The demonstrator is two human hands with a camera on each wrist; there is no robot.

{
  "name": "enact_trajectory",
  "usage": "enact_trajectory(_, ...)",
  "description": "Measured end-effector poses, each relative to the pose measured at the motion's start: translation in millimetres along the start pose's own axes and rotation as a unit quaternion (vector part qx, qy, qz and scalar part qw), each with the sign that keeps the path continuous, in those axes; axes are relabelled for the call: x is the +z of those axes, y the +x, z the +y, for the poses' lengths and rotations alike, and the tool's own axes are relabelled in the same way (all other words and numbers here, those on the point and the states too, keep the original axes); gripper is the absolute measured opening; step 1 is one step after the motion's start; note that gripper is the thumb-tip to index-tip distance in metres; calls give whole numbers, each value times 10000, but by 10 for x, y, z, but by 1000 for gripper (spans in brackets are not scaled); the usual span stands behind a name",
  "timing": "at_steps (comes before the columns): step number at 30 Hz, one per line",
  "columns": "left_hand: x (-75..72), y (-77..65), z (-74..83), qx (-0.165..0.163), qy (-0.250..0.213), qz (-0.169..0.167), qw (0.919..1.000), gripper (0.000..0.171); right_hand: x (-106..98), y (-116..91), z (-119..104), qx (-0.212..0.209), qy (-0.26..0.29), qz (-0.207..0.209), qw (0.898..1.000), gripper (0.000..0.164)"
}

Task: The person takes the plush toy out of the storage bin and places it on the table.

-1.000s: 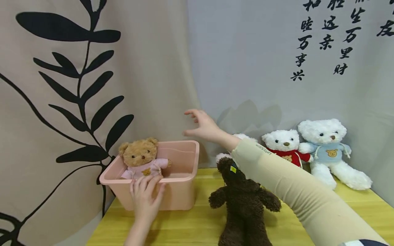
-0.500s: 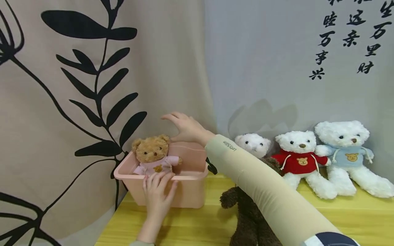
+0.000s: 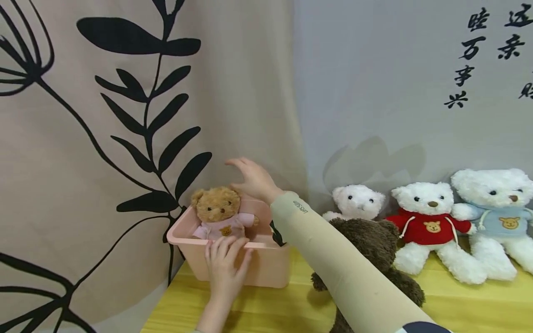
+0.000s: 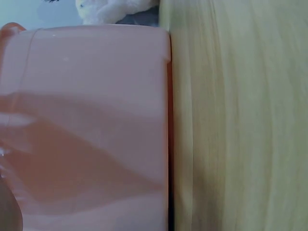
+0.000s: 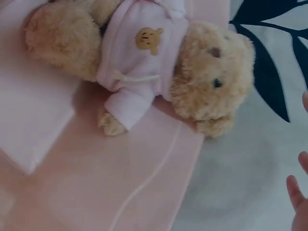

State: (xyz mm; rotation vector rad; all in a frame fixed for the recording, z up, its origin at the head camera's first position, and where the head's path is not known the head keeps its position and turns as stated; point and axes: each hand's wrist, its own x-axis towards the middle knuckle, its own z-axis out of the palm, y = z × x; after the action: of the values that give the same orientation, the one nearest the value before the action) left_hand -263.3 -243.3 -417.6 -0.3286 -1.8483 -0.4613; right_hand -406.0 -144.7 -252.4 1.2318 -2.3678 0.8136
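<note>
A tan teddy bear (image 3: 216, 206) in a pale pink hoodie sits in the left part of a pink plastic bin (image 3: 266, 268). My left hand (image 3: 226, 266) grips the bin's front rim, fingers over the edge and thumb on the outer wall. Above the bin's back right side is my right hand (image 3: 254, 180), fingers spread and holding nothing, just right of the bear's head. In the right wrist view the bear (image 5: 211, 77) leans against the bin wall, with a few fingertips (image 5: 294, 192) at the right edge. Bin wall (image 4: 96, 120) fills much of the left wrist view.
A dark brown teddy bear (image 3: 366, 240) lies on the yellow wood-grain table (image 3: 466, 305), partly behind my right sleeve. White bears sit along the back: one (image 3: 358, 201) partly hidden, one in a red hoodie (image 3: 429, 226), one in light blue (image 3: 499, 222). A printed curtain (image 3: 258, 92) hangs behind.
My right hand has moved left, from beyond the bin's right side to over the bin beside the tan bear's head. My left hand stays on the rim. The head view has swung left.
</note>
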Motion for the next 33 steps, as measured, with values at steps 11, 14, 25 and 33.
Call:
enact_trajectory(11,-22,-55,9,-71,-32,-8,10000,33,216,-44,174,912,1150,322,9887,63)
enact_trajectory(14,-35,-62,6,-48,-24,15,10000,33,298,-62,235,1475,2203,725,9615,60)
enact_trajectory(25,20,-6,31,28,-115,-3,9999,30,444,-153,545,2844,4375,2063,8277,48)
enact_trajectory(33,31,26,23,-30,-94,0,10000,33,463,-114,606,3108,4519,2749,7897,39)
